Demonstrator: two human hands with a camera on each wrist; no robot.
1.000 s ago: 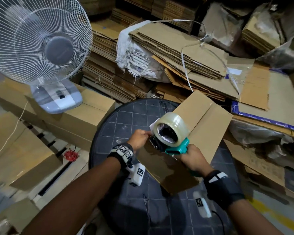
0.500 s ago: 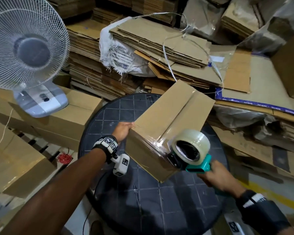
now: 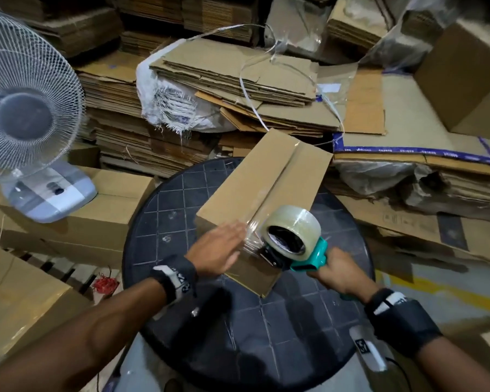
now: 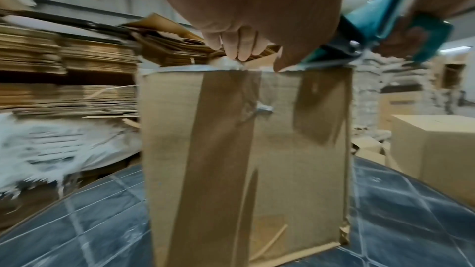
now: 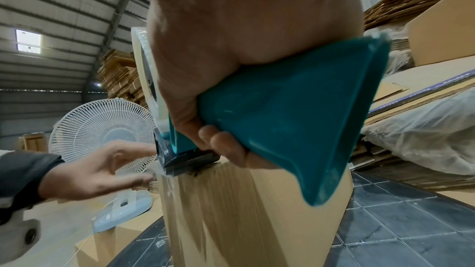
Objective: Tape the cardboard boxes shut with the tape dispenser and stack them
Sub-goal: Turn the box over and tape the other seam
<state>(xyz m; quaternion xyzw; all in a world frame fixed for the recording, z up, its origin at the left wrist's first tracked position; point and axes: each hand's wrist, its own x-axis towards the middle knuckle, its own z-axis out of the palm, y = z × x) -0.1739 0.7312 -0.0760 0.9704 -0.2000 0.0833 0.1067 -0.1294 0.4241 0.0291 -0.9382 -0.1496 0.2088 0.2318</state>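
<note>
Round dark bench (image 3: 164, 205) carries the box (image 3: 266, 190); dispenser (image 3: 297, 244), clamped in the right grip (image 3: 337, 274), has been returned beside the now-flattened left grip (image 3: 218, 250), so tape is likely being cut and smoothed.

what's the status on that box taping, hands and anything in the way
Left hand flat on tape at box near edge. Right hand grips tape dispenser there. Nothing blocking.

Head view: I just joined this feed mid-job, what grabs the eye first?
The teal tape dispenser with its clear roll, gripped by the right hand at the near end of the cardboard box on the round dark table. The left hand lies flat on the box beside it. At far left a white fan stands on another carton.
</note>
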